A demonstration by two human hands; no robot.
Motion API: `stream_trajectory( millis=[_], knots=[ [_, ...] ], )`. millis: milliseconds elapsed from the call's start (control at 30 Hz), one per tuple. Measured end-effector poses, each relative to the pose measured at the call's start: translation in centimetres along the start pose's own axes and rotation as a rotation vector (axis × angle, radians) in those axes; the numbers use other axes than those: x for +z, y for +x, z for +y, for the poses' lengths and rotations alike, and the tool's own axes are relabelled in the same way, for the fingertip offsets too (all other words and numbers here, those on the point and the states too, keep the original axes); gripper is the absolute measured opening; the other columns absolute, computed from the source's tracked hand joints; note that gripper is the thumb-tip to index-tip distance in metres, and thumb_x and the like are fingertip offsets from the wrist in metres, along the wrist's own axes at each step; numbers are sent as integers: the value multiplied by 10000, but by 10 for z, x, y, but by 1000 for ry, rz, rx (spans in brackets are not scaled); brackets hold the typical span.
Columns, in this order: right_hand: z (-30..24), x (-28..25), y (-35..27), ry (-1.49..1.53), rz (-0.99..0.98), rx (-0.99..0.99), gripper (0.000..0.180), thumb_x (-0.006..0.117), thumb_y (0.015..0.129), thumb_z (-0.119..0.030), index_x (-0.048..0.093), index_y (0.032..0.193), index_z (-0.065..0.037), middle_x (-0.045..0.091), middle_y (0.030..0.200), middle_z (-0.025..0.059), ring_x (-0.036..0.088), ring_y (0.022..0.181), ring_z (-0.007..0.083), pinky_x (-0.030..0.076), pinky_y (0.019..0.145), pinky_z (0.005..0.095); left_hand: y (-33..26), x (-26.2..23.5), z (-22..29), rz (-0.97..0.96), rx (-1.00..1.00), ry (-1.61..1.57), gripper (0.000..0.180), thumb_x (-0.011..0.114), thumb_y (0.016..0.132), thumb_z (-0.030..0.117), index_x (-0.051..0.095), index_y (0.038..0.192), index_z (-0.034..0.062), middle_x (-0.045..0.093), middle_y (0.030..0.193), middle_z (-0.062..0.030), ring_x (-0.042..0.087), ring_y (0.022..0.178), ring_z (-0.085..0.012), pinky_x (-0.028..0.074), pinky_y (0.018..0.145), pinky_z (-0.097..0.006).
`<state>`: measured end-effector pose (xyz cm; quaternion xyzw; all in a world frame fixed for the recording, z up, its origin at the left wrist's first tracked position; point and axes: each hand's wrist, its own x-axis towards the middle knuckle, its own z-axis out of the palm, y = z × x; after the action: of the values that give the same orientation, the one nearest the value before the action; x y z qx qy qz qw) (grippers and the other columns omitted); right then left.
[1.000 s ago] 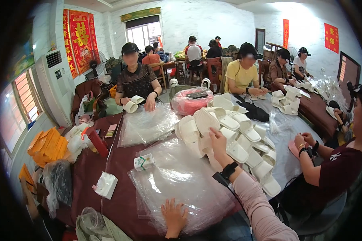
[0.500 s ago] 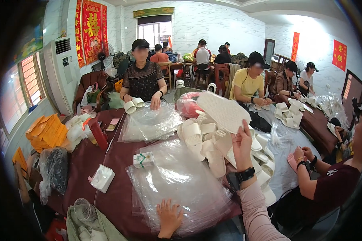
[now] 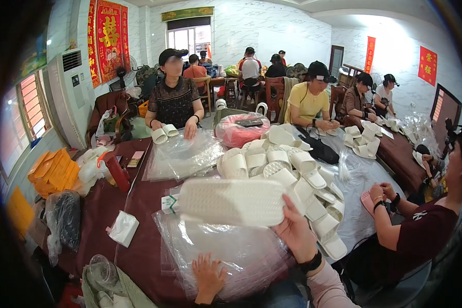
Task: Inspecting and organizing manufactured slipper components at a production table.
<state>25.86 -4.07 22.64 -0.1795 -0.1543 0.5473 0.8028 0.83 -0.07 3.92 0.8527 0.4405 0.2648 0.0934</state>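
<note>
Centrally, the right hand [image 3: 296,232] is gripping a white slipper [image 3: 234,201] by one end, fingers closed over its edge, and is holding it level above the table, textured sole facing the camera. The left hand [image 3: 209,277] is lying open, palm down, fingers spread, pressing on a stack of clear plastic bags [image 3: 226,251] that is covering the dark red tablecloth [image 3: 100,205] directly under the slipper. Just beyond the slipper a heap of white slippers [image 3: 287,169] is occupying the table's middle. At the person's right a seated person in a maroon shirt [image 3: 421,231] is resting both forearms on the table edge. Across the table a person in a black cap [image 3: 173,97] is handling a pair of slippers [image 3: 164,133]. At the left edge, orange packets [image 3: 51,169] are lying stacked.
</note>
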Motion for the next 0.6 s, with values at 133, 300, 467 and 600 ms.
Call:
stream_trajectory(
  millis=[133, 300, 467, 600],
  knots=[
    [10, -23, -19, -110, 16, 145, 361, 479, 874, 16, 486, 1233, -18, 530, 1217, 119, 550, 1078, 233, 461, 923, 404, -1, -3, 2, 16, 16, 98, 328, 597, 778, 354, 581, 1014, 128, 445, 1262, -157, 336, 1237, -388, 168, 1037, -558],
    [2, -43, -33, -293, 40, 240, 353, 488, 867, 23, 496, 1220, 27, 559, 1170, 121, 581, 1017, 202, 490, 880, 360, 0, -13, 6, -148, -87, -165, 447, 580, 783, 366, 550, 1160, 128, 424, 1302, -159, 303, 1257, -393, 156, 1025, -569],
    [11, -85, -50, -412, 139, 423, 353, 501, 868, -4, 488, 1218, 33, 575, 1128, 124, 590, 1002, 207, 504, 862, 343, -5, -10, 0, 12, 113, -38, 480, 577, 786, 368, 536, 1190, 111, 414, 1307, -193, 292, 1255, -417, 140, 1036, -573],
    [28, -99, -59, -148, 278, 513, 302, 483, 885, -30, 467, 1181, 25, 555, 1131, 149, 591, 1000, 252, 523, 854, 369, -1, -13, 6, -49, 42, 48, 455, 559, 807, 364, 539, 1187, 114, 419, 1295, -194, 296, 1250, -420, 147, 1039, -573]
  ],
)
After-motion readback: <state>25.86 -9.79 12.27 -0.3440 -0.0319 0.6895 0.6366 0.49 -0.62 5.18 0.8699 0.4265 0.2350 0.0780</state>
